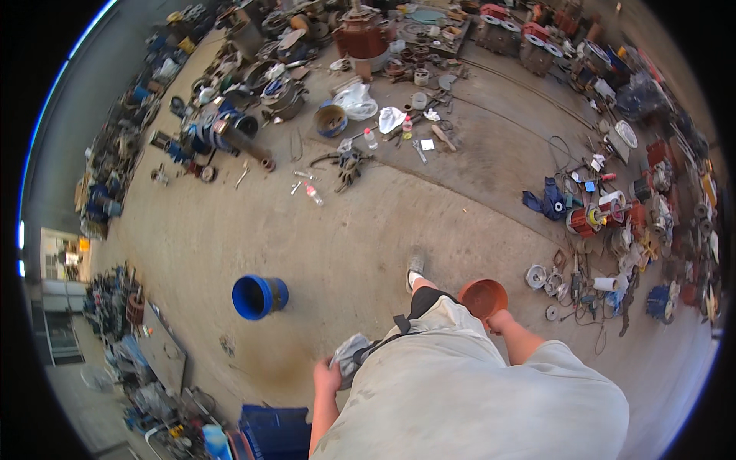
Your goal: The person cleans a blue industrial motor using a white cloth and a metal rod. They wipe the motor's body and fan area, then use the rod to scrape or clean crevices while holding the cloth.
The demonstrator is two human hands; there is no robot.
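At my right side, my right hand (501,322) grips the rim of an orange-red round tub (477,293). The tub's open mouth faces up and its inside looks bare. My left hand (327,376) is closed on a crumpled grey sheet (349,356), cloth or plastic; which one I cannot tell. It hangs by my left hip, against a dark strap (395,331). On the floor ahead and left of me, a blue bucket (253,297) lies tilted, its mouth turned toward the left.
Bottles (313,195), wrenches (419,152), a gear puller (349,167) and a white plastic bag (356,101) lie on the concrete ahead. Motor parts (590,218) crowd the right side. Machine parts line the left wall. A blue container (274,431) stands at lower left.
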